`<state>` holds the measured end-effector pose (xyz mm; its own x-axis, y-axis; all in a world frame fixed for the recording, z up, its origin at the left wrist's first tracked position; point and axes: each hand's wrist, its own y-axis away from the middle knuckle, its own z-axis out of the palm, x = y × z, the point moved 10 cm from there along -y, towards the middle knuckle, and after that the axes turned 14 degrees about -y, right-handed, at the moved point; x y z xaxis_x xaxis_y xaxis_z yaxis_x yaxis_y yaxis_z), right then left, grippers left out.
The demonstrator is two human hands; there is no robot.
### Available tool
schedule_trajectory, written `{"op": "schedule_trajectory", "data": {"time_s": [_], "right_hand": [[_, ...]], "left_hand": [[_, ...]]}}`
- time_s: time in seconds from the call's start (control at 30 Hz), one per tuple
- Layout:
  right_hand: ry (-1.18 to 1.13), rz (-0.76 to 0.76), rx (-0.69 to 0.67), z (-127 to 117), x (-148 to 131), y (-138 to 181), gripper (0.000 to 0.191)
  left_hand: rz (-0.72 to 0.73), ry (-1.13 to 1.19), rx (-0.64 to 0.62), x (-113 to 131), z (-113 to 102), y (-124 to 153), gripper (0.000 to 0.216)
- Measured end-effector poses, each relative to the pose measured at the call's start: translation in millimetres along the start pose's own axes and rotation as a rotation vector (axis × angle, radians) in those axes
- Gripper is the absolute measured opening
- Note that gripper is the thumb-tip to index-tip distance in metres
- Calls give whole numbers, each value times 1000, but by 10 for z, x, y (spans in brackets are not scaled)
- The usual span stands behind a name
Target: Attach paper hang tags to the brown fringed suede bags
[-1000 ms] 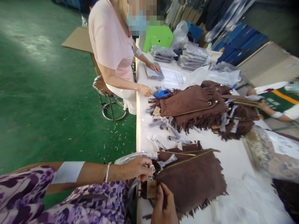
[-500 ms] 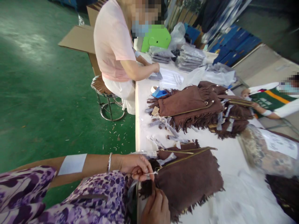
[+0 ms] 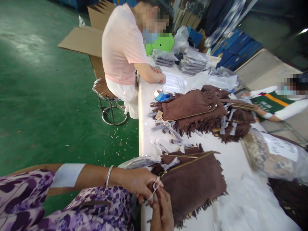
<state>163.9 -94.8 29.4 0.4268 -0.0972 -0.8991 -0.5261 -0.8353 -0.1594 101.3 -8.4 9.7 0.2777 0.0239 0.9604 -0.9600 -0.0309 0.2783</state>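
My left hand (image 3: 138,182), with a bangle on its wrist, is closed in a pinch on a thin white string (image 3: 155,187). The string forms a small loop at the fingertips. From below, my right hand (image 3: 163,210) meets it, its thumb and fingers pressed together on the same string. Whether a tag hangs from the string is hidden by the fingers. Just right of both hands lies a brown fringed bag (image 3: 194,184) with a gold zipper, flat on the white table (image 3: 145,134). A clear plastic wrap (image 3: 141,161) lies behind my left wrist.
More brown fringed bags (image 3: 185,107) are piled farther back, beside a blue tape dispenser (image 3: 163,96). Co-workers sit at the far left and right edges. A plastic-wrapped bundle (image 3: 271,154) and white plastic sheets (image 3: 250,205) lie to the right.
My hands have come together, and the string now shows as a loop across the fingertips instead of stretching toward the bag. The far-left co-worker's hands have moved slightly.
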Motion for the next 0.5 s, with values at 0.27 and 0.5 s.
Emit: {"op": "schedule_trajectory", "data": {"time_s": [0.27,0.5], "right_hand": [[-845,516,101,171,398,181,53],[-1108,757,267,178,584,319,34]], "left_hand": [[-32,-469,244,45,-155,1,37],[144,-298,291,-46,-204,-62,24]]}}
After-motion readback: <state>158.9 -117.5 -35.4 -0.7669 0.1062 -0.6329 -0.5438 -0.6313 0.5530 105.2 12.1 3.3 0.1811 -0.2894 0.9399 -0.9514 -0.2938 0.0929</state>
